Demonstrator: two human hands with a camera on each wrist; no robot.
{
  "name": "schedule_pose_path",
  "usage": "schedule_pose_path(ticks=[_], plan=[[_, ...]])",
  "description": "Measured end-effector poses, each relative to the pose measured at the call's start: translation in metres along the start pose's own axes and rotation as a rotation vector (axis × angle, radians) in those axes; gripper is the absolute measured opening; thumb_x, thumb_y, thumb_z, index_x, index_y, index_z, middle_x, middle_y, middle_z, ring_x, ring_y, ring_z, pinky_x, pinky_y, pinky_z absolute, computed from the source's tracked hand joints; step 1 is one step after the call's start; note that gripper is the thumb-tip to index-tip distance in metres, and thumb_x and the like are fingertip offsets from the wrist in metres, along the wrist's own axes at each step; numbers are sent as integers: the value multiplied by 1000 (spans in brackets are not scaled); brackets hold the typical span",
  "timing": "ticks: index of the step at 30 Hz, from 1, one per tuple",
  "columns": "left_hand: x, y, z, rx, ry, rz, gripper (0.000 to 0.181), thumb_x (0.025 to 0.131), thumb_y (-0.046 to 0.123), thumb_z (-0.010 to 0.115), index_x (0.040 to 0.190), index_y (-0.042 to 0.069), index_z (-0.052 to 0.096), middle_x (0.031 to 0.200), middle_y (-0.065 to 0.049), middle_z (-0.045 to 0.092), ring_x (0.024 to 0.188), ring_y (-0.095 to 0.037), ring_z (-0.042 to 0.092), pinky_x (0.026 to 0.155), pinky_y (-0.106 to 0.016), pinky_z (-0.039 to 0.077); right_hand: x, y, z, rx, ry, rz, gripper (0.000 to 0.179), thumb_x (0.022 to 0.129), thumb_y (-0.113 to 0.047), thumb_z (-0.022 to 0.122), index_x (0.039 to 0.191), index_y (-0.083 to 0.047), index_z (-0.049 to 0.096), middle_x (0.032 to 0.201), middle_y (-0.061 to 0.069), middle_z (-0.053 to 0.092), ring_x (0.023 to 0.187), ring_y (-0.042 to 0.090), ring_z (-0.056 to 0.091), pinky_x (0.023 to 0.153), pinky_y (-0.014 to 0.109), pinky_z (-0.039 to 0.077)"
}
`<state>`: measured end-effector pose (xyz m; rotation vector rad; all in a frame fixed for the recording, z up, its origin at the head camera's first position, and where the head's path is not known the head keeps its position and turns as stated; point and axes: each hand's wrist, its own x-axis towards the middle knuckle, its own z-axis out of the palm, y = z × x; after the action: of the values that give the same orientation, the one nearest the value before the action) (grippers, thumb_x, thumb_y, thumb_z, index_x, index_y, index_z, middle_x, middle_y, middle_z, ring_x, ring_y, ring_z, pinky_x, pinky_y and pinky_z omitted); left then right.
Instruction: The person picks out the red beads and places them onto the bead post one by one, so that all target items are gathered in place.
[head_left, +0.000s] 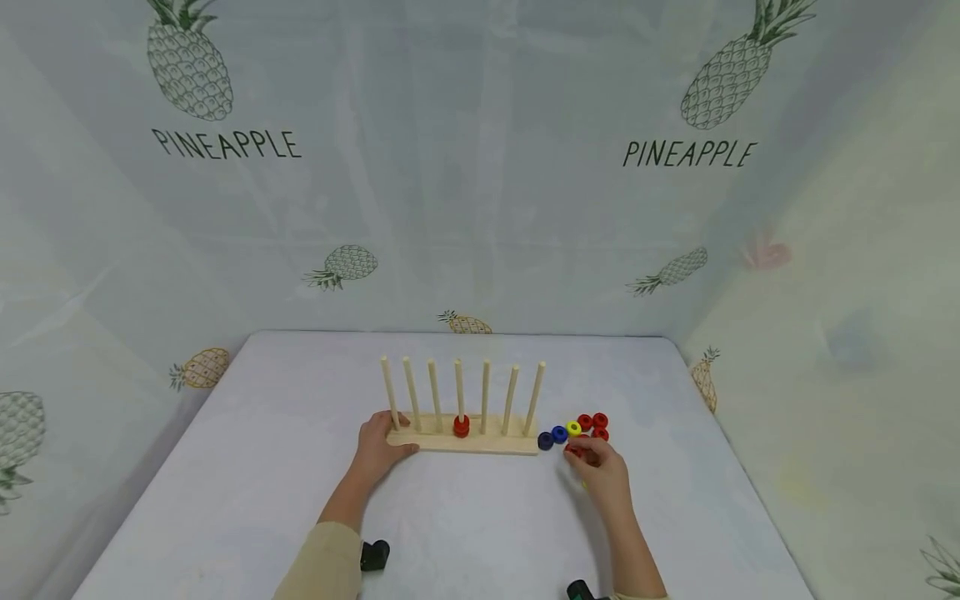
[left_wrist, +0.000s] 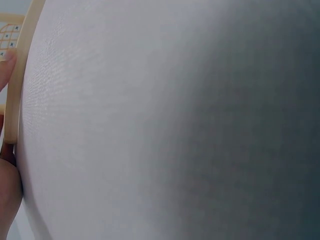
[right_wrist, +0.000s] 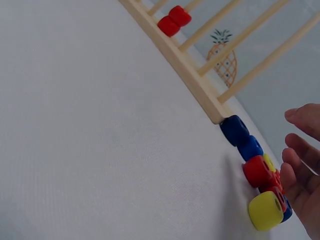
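A wooden peg board with a row of several upright pegs stands on the table. Two red beads are stacked on its middle peg. My left hand grips the board's left end, thumb at the front edge and fingers behind; the left wrist view catches only part of it. Off the right end, loose beads lie close together: a dark blue bead, a blue bead, several red beads and a yellow bead among them. Over this group hovers my right hand, thumb and fingers apart, nothing visible between them.
The white table reaches back to a pineapple-printed curtain. Black devices sit at both wrists. Beige sleeves cover the forearms.
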<state>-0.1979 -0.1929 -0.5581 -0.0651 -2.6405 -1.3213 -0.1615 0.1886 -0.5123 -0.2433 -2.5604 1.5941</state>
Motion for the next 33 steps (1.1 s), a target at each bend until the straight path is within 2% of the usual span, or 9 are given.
schedule_pose_path(ticks=[8, 15, 23, 28, 33], plan=[[-1, -1, 0, -10, -6, -7, 41, 69, 11, 88, 102, 5, 64, 120, -21, 57, 118, -43, 44, 100, -53, 29, 2, 9, 4, -21, 15, 27, 25, 86, -11, 76, 109, -4, 72, 104, 10, 62, 87, 20, 53, 64, 23, 45], [-1, -1, 0, -7, 1, 13, 41, 69, 11, 89, 101, 5, 64, 118, -20, 58, 116, -41, 46, 101, -52, 26, 5, 15, 8, -44, 43, 28, 23, 85, -9, 76, 107, -2, 72, 94, 9, 59, 81, 20, 50, 59, 23, 43], [1, -3, 0, -3, -7, 12, 41, 69, 13, 88, 101, 5, 63, 121, -21, 57, 118, -41, 44, 101, -52, 25, 8, 16, 11, -81, 91, 30, 22, 84, -9, 76, 103, 0, 73, 92, 10, 56, 82, 22, 51, 65, 26, 42], [1, -5, 1, -5, -1, 24, 41, 69, 12, 89, 100, 5, 63, 119, -20, 58, 117, -41, 45, 101, -52, 26, 12, 16, 13, -121, 118, 62, 23, 83, -10, 77, 102, 1, 73, 90, 10, 56, 81, 23, 50, 65, 28, 41], [2, -5, 1, 0, -2, 31, 41, 69, 13, 89, 101, 5, 64, 119, -20, 58, 117, -40, 46, 101, -51, 26, 14, 17, 14, -157, 109, 78, 23, 83, -10, 77, 102, 2, 73, 90, 11, 56, 80, 24, 50, 64, 30, 42]])
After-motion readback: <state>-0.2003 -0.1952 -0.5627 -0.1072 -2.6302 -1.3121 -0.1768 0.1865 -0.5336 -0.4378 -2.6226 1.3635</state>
